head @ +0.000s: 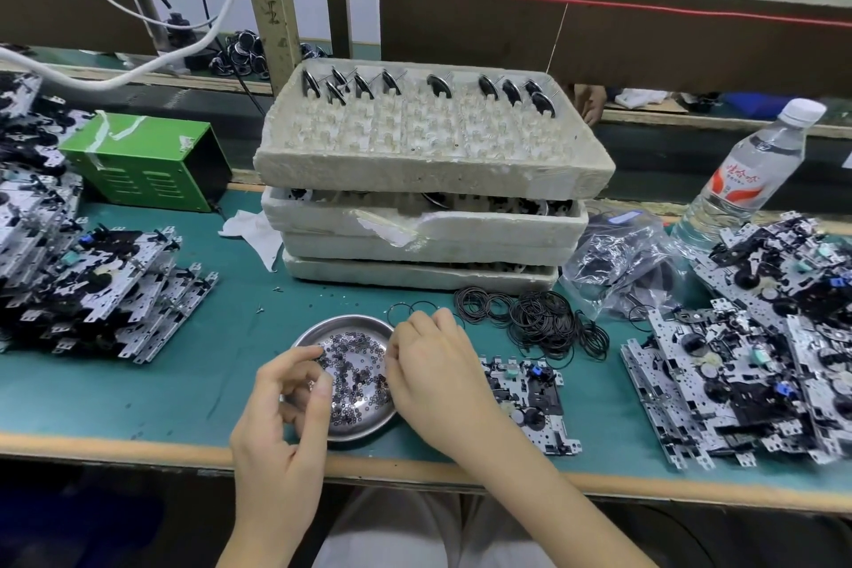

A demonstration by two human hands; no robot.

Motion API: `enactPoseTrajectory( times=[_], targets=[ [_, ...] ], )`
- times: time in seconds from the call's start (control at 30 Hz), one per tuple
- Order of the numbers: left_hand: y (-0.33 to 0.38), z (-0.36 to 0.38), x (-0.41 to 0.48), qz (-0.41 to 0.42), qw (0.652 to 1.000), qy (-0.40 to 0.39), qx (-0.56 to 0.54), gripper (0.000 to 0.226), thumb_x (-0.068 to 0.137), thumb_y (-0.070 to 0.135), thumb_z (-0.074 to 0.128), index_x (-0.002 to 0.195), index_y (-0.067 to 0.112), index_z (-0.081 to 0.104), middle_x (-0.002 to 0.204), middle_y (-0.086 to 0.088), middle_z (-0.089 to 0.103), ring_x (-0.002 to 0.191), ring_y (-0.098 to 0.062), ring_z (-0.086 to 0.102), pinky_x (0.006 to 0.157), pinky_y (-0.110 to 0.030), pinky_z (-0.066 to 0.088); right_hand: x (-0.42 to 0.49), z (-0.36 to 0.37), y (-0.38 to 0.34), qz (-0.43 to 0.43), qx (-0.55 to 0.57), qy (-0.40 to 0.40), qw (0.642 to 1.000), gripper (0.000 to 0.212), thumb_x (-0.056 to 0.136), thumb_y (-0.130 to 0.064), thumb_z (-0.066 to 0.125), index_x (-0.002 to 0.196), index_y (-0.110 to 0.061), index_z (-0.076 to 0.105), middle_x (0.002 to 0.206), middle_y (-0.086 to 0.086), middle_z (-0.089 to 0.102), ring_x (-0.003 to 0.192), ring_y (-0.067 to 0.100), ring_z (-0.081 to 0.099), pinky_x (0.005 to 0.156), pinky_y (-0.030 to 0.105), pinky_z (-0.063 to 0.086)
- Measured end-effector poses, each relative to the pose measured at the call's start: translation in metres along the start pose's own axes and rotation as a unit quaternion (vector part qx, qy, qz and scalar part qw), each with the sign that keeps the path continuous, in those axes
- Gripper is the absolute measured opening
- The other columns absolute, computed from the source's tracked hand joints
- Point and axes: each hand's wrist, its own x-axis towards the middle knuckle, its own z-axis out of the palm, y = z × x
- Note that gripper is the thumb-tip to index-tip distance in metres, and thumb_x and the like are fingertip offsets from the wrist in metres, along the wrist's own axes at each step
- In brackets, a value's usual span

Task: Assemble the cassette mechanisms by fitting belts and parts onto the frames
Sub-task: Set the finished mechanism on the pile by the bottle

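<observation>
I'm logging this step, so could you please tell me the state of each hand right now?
Left hand: fingers curled over the metal dish; any grip cannot be told.
Right hand: fingers curled, tips hidden; cannot be told.

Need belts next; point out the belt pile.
Head view, right of centre: the belt pile lies before the foam trays, between the metal dish and the plastic bag.

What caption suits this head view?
Left hand and right hand over a round steel dish of washers, beside black rubber belts and a cassette frame.
</observation>
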Motion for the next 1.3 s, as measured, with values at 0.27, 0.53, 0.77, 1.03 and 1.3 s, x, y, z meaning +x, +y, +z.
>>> enactPoseTrajectory(
  times=[0.27,0.53,0.77,1.03,1.3],
  targets=[
    [0.006,0.003,-0.001,-0.015,0.998,-0.022,-0.056,0.020,0.089,0.037,0.059,0.109,0.041,0.063,0.096,0.008,0.065,0.080,-0.010,0.062,0.069,-0.015,0.049,-0.005,-0.006,0.013,0.039,0.199,0.012,0.979,0.011,0.090,-0.032,0.065,0.084,-0.023,0.070,0.090,-0.016,0.054,0.098,0.008,0.038,0.090,0.021,0.033],
    [0.024,0.029,0.000,0.107,0.970,-0.220,-0.004,0.026,0.093,0.031,0.060,0.119,0.030,0.062,0.120,0.013,0.062,0.119,-0.017,0.058,0.102,-0.023,0.041,-0.050,-0.043,0.075,0.175,0.236,0.109,0.950,0.024,0.081,-0.024,0.075,0.068,-0.041,0.064,0.090,-0.020,0.064,0.101,0.008,0.053,0.085,0.019,0.035],
    [0.019,0.076,-0.014,0.167,0.894,-0.391,0.142,0.073,0.097,0.059,0.051,0.156,0.034,0.017,0.162,0.020,0.016,0.154,-0.006,0.003,0.123,-0.024,0.008,-0.073,-0.052,0.099,0.188,0.154,0.052,0.969,0.012,0.083,-0.027,0.075,0.073,-0.028,0.069,0.092,-0.015,0.062,0.099,0.011,0.048,0.080,0.020,0.029],
    [0.013,0.091,-0.013,0.064,0.928,-0.366,0.033,0.086,0.084,0.051,0.072,0.149,0.048,0.015,0.153,0.034,0.014,0.150,-0.002,0.014,0.118,-0.012,0.011,-0.058,-0.043,0.085,0.141,0.116,0.047,0.982,0.005,0.084,-0.023,0.074,0.079,-0.020,0.074,0.092,-0.013,0.056,0.097,0.011,0.040,0.087,0.007,0.025],
    [0.006,0.089,-0.006,0.036,0.935,-0.353,0.012,0.090,0.080,0.039,0.080,0.149,0.046,0.021,0.146,0.033,0.026,0.144,0.000,0.028,0.112,-0.009,0.021,-0.044,-0.045,0.076,0.165,0.123,-0.024,0.978,0.011,0.088,-0.032,0.070,0.077,-0.032,0.067,0.095,-0.020,0.049,0.100,0.010,0.038,0.094,0.027,0.031]
  ],
)
